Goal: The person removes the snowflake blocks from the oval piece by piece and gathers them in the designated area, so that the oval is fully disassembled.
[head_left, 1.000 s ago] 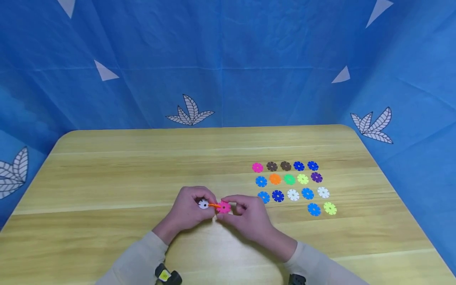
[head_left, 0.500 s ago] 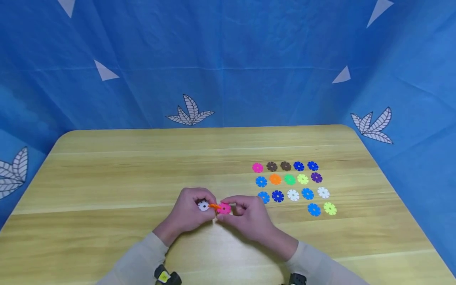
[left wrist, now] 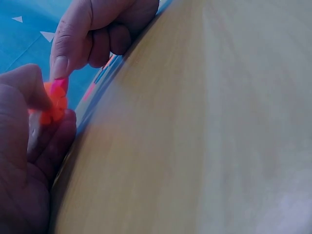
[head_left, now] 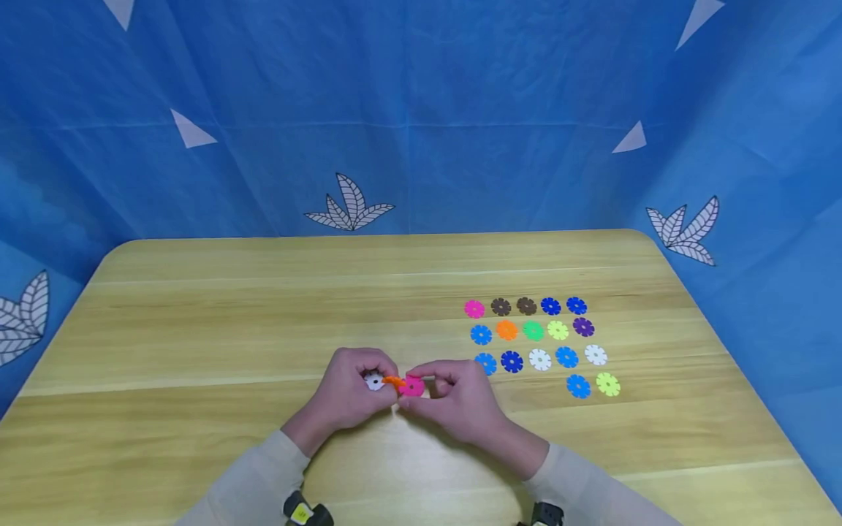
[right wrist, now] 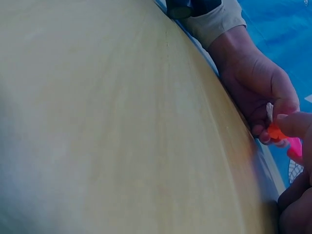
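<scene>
Close together over the front middle of the table, both hands work on a small chain of notched interlocking discs. My left hand (head_left: 349, 391) pinches the orange disc (right wrist: 276, 131), seen nearly edge-on in the head view. A white disc (head_left: 374, 380) joins it on the left, inside the curve of that hand. From the right, my right hand (head_left: 463, 398) holds a pink disc (head_left: 412, 386) between thumb and index finger, its edge against the orange one. Fingers partly cover the orange disc, so how deep the slots sit cannot be made out.
Several loose notched discs lie flat in rows on the table's right side, among them a green disc (head_left: 533, 331), an orange one (head_left: 506, 330) and a purple one (head_left: 583, 326). The wooden table (head_left: 217, 314) ends at a blue patterned cloth (head_left: 276, 88).
Both hands keep their grip and stay nearly in place. The joined discs tilt slightly between the fingers, and the pink disc turns a little.
</scene>
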`<action>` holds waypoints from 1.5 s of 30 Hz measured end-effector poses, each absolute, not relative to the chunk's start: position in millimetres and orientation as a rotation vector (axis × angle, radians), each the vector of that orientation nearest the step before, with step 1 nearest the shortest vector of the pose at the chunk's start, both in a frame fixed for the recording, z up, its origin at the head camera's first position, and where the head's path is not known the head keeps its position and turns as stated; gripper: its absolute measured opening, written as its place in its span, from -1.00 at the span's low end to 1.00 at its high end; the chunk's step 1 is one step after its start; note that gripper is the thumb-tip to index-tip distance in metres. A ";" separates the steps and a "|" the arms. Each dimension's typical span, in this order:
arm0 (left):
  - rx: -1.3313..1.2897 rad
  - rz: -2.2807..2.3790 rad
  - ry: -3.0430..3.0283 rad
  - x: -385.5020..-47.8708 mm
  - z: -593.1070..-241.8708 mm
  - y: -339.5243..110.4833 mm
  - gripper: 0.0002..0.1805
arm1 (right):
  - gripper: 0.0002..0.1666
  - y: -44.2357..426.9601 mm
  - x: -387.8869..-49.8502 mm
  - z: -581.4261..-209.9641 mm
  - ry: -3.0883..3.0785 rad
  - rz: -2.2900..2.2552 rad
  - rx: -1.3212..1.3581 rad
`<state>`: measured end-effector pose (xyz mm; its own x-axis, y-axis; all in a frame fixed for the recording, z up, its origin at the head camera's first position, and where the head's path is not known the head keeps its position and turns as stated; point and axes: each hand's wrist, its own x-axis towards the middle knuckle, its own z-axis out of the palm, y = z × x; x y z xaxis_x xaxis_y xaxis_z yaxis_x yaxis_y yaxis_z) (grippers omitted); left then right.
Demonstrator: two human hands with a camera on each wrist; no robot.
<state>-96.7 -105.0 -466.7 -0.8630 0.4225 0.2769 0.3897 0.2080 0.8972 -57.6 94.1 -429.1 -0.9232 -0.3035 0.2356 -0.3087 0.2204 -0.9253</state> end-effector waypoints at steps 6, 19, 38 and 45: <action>0.847 1.810 2.401 -96.6 -466.3 -105.1 -0.78 | -0.68 94.2 -55.0 -426.1 -2.465 1.867 0.575; 0.847 1.807 2.388 -96.2 -467.0 -106.7 -0.74 | -0.70 95.0 -55.4 -425.0 -2.526 1.899 0.537; 0.846 1.800 2.361 -98.2 -467.6 -106.3 -0.73 | -0.64 104.4 -65.4 -460.1 -2.558 1.845 0.586; 0.842 1.771 2.333 -99.7 -465.1 -110.4 -0.75 | -0.62 103.8 -65.9 -459.3 -2.556 1.844 0.559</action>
<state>-99.7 -110.4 -465.1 -0.8432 0.4768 0.2482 0.3672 0.1738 0.9137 -65.9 103.8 -459.3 -0.9374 -0.3125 0.1538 -0.2444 0.2757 -0.9297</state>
